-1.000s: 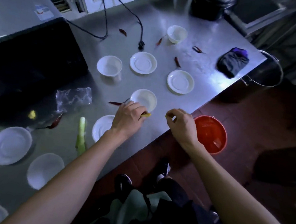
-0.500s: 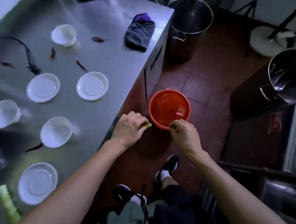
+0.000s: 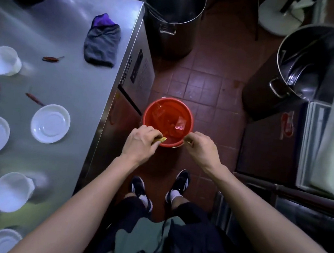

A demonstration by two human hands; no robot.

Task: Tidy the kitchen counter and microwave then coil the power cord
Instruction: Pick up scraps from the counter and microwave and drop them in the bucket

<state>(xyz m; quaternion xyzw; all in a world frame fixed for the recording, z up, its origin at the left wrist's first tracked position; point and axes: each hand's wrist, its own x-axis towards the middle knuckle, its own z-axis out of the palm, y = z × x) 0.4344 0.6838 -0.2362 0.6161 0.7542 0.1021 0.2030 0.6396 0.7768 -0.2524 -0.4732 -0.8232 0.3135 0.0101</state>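
The left hand (image 3: 140, 143) is pinching a small yellow scrap (image 3: 162, 139) in a curled grip, holding it right at the near rim of the red bucket (image 3: 153, 112) on the floor. The right hand (image 3: 200, 147) is hovering at the same rim, its grip curled around something too small to make out. Left of the left hand, the steel desk (image 3: 73, 87) is carrying white saucers (image 3: 50, 123), dried chillies (image 3: 52, 59) and a folded dark cloth (image 3: 101, 42).
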